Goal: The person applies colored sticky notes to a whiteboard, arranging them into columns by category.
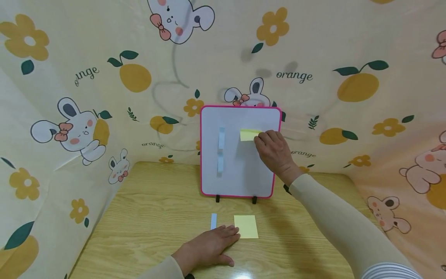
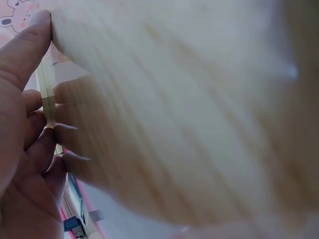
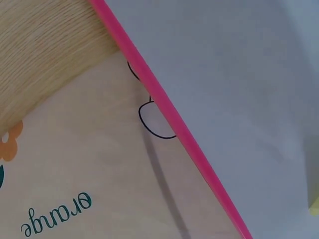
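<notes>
A small whiteboard [image 1: 240, 174] with a pink frame stands upright on the table. My right hand [image 1: 275, 150], fingers curled, pinches the right end of a yellow sticky note [image 1: 248, 135] lying against the board's upper right; its fingertips are partly hidden. The right wrist view catches only a corner of yellow paper [image 3: 314, 205], not the hand. My left hand [image 1: 210, 248] rests palm down on the table, fingers extended, beside a square yellow sticky note [image 1: 247, 227]. Its fingertips touch that note's left edge and cover the lower end of a blue paper strip [image 1: 213, 220].
Two pale blue strips, an upper strip [image 1: 221, 138] and a lower strip [image 1: 220, 164], hang in line on the board's left side. Black feet [image 1: 254, 200] support the board. Behind the wooden table [image 1: 156, 209] hangs a patterned cloth [image 1: 223, 58] with rabbits and oranges.
</notes>
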`<state>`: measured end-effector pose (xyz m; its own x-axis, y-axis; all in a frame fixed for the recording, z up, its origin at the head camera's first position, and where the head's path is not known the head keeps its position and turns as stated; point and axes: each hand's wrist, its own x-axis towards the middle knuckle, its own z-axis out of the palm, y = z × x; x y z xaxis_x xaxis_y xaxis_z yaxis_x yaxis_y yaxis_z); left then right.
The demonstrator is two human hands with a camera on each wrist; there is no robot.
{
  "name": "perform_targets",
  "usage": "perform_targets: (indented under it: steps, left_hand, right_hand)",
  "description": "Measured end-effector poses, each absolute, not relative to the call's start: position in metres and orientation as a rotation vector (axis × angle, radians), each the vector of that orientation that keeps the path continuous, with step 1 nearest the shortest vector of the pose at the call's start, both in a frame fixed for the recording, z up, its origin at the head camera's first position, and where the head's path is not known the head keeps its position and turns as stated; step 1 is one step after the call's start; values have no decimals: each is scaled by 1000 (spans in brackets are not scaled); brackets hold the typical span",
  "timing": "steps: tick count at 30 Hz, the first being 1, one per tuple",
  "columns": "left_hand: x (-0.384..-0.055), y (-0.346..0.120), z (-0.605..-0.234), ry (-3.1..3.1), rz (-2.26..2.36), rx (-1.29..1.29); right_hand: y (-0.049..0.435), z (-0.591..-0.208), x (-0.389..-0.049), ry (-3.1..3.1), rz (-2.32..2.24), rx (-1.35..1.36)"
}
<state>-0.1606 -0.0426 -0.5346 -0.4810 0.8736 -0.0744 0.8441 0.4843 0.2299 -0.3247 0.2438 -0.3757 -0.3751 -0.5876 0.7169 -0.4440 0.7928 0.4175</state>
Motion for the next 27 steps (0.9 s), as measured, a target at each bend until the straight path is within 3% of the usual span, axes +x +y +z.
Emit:
perform_targets:
  steps: [27]
  left_hand:
    - [-160,-42,-535,2527,299,1442]
  right_hand:
    - [250,-395,-326,-2112,-333,818]
